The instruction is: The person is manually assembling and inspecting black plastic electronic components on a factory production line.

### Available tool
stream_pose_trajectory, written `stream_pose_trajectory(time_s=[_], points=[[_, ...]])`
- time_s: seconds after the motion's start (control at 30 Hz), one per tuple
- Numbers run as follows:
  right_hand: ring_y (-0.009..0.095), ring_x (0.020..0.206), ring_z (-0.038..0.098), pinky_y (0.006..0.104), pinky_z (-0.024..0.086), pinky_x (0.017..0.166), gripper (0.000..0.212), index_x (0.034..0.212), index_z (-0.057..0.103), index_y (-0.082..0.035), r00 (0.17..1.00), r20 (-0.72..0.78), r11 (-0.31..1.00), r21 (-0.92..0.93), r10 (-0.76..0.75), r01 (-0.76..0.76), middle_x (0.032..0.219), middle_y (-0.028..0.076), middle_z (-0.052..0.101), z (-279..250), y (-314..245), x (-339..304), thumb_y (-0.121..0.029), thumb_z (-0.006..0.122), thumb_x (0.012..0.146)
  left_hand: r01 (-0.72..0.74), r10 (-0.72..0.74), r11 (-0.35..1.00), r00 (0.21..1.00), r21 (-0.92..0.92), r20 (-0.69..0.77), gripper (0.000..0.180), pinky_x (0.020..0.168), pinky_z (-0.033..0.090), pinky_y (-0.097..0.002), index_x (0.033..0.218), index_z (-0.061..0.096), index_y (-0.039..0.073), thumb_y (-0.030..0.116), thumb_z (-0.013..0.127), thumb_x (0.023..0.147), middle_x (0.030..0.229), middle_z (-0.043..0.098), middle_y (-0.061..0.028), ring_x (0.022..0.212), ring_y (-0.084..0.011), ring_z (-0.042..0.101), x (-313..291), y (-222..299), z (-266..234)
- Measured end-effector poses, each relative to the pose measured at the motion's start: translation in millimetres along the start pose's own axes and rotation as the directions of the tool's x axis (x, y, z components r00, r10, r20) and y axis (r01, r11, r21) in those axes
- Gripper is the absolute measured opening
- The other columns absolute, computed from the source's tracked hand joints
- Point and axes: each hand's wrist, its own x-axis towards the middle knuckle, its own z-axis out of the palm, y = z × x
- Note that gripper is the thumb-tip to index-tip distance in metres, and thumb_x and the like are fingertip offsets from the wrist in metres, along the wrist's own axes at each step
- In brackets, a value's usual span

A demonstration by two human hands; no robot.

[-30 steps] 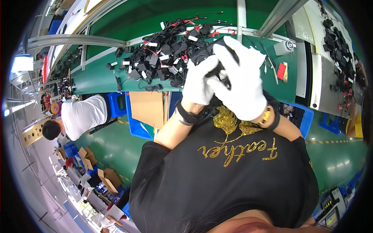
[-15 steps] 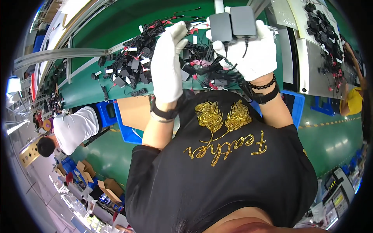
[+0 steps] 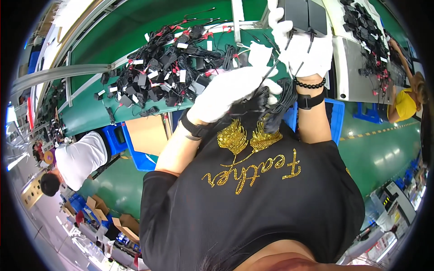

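My right hand (image 3: 309,54), in a white glove, grips two black power adapters (image 3: 307,17) side by side near the top of the view. Thin cords run down from their lower ends. Below and to the left, my gloved left hand (image 3: 233,90) has its fingers curled round bundled black cables (image 3: 253,103), which hang close in front of my shirt. A second dark cable bundle (image 3: 282,101) dangles beside it, under my right hand. Part of the left fingers is hidden by the cables.
A tangled heap of black adapters and cables (image 3: 153,77) with red and white tags lies on the green bench (image 3: 86,115). More adapters (image 3: 361,22) lie at the right. Metal frame bars (image 3: 58,74) cross the left. Blue bins (image 3: 334,119) stand below; two people sit nearby.
My right hand has moved right and up with the adapters. My left hand has come down and right from an upright, open pose and closed round the cable bundles.
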Motion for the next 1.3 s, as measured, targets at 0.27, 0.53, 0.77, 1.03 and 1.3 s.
stream_pose_trajectory(time_s=[0.27, 0.53, 0.77, 1.03, 1.3], points=[[0.026, 0.107, 0.047, 0.0326, 0.045, 0.085, 0.044, 0.121, 0.051, -0.002, 0.999, 0.000, 0.995, 0.091, -0.034, 0.034, 0.126, 0.015, 0.047, 30, -20, 1, -0.032, 0.051, 0.089, 0.021, -0.027, 0.997, 0.996, -0.079, -0.085, 0.050, 0.092, 0.044, -0.0394, 0.129, 0.038, -0.009, 0.028, 0.040, 0.096, 0.123, 0.050, -0.0211, 0.112, -0.0267, 0.051, 11, -22, -10], [0.028, 0.101, 0.052, 0.0363, 0.047, 0.082, 0.042, 0.118, 0.054, -0.004, 0.965, -0.001, 0.951, -0.170, -0.262, 0.258, 0.117, 0.012, 0.054, 44, -57, -11, -0.033, 0.054, 0.087, 0.010, -0.030, 0.928, 0.998, -0.373, -0.050, 0.043, 0.093, 0.043, -0.0330, 0.130, 0.042, -0.004, 0.021, 0.045, 0.095, 0.130, 0.046, -0.0168, 0.109, -0.0219, 0.051, 22, -26, -15], [0.030, 0.098, 0.055, 0.0402, 0.048, 0.081, 0.042, 0.116, 0.056, -0.006, 0.875, 0.088, 0.795, -0.382, -0.476, 0.471, 0.112, 0.011, 0.057, 70, -120, -54, -0.034, 0.057, 0.085, -0.046, 0.019, 0.972, 0.992, -0.229, -0.121, 0.044, 0.079, 0.047, -0.0283, 0.126, 0.045, -0.005, 0.024, 0.048, 0.093, 0.116, 0.056, -0.0157, 0.093, -0.0194, 0.058, 42, -27, -22], [0.032, 0.094, 0.057, 0.0446, 0.050, 0.079, 0.042, 0.114, 0.058, -0.008, 0.675, 0.309, 0.424, -0.588, -0.669, 0.689, 0.107, 0.008, 0.061, 130, -229, -123, -0.036, 0.061, 0.082, -0.030, 0.012, 0.985, 0.994, -0.169, -0.108, 0.052, 0.080, 0.047, -0.0292, 0.129, 0.039, -0.006, 0.026, 0.053, 0.090, 0.114, 0.054, -0.0158, 0.089, -0.0200, 0.056, 62, -33, -19], [0.025, 0.097, 0.054, 0.0429, 0.045, 0.083, 0.048, 0.125, 0.047, -0.007, 0.245, 0.618, -0.338, -0.670, -0.747, 0.662, 0.115, 0.017, 0.053, 217, -280, -151, -0.034, 0.052, 0.086, 0.068, -0.063, 0.998, 0.936, 0.004, -0.345, 0.046, 0.079, 0.048, -0.0287, 0.124, 0.047, -0.005, 0.028, 0.050, 0.093, 0.107, 0.060, -0.0137, 0.087, -0.0198, 0.061, 44, -49, -32]])
